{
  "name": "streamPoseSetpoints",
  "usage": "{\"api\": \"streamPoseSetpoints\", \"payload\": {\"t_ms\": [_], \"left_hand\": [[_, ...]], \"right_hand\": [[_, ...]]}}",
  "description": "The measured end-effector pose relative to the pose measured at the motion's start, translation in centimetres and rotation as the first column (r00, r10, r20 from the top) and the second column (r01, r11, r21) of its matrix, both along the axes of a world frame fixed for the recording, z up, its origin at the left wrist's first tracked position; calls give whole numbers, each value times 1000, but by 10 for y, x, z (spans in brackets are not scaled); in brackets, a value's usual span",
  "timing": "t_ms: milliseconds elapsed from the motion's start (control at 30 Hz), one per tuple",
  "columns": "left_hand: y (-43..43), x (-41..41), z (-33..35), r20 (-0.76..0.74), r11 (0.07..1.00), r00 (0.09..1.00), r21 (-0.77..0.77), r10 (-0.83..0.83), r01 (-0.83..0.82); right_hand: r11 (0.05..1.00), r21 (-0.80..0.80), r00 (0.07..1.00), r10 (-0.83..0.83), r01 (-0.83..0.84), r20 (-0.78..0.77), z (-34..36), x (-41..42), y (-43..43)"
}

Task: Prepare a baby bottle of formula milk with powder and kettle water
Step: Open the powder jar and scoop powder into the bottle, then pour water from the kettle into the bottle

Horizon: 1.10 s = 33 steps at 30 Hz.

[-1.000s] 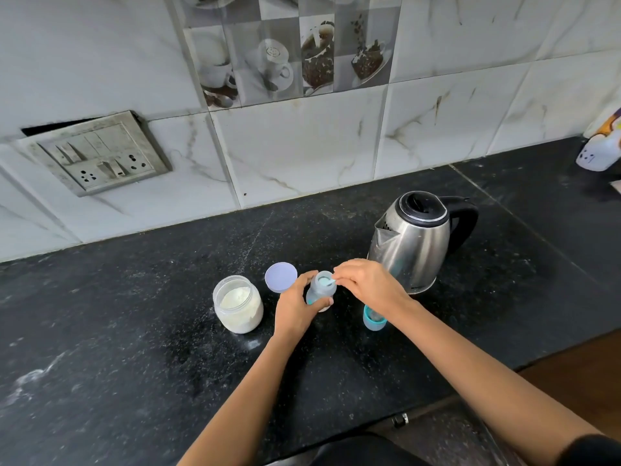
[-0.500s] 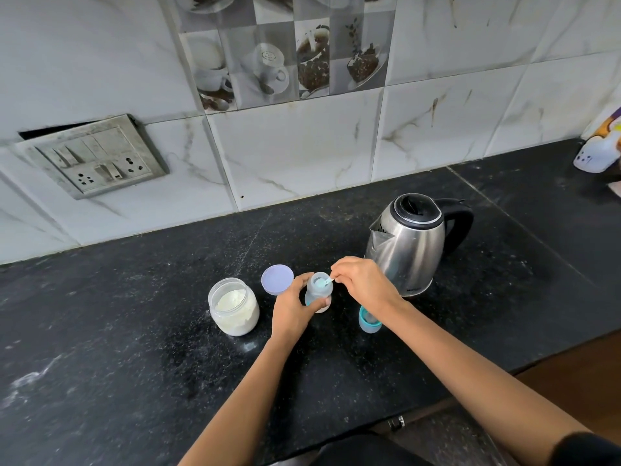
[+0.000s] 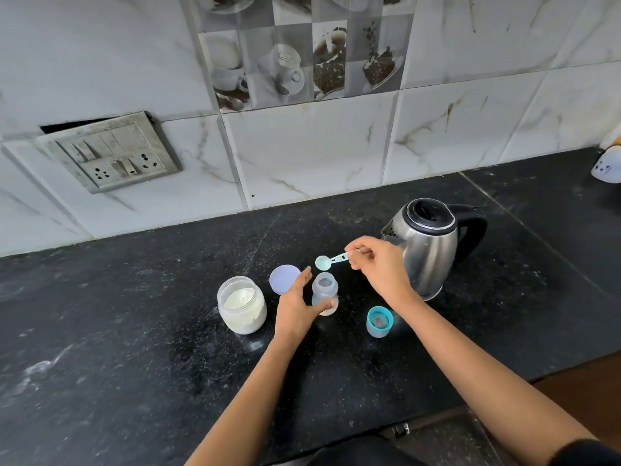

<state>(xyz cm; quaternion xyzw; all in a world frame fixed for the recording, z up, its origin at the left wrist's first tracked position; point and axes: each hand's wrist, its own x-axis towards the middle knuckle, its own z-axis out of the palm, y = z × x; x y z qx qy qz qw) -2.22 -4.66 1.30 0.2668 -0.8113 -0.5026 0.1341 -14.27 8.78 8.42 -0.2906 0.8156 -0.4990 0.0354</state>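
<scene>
A small clear baby bottle [image 3: 324,289] stands uncapped on the black counter [image 3: 134,348]. My left hand [image 3: 295,306] holds its lower part, thumb in front and fingers behind. My right hand [image 3: 378,264] pinches the handle of a pale green scoop [image 3: 331,261], which hovers just above and behind the bottle's mouth; its bowl looks empty. An open glass jar of white powder [image 3: 242,306] sits left of the bottle, with its lilac lid [image 3: 284,278] lying flat behind. The bottle's teal cap [image 3: 379,321] stands to the right. A steel kettle [image 3: 426,250] is behind my right hand.
A tiled wall runs along the back of the counter, with a switch and socket plate [image 3: 111,153] at the left. A white object [image 3: 608,168] sits at the far right edge. The counter's front edge lies near my elbows.
My right hand has lifted the scoop off the bottle's mouth and drawn it up and back. My left hand has loosened and slid lower on the bottle.
</scene>
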Motion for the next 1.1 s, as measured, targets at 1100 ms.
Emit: {"api": "streamPoseSetpoints", "payload": {"t_ms": [1100], "left_hand": [[-87, 100, 14, -57, 951, 956, -101, 289, -294]], "right_hand": [[949, 128, 933, 246, -287, 262, -12, 69, -137]]}}
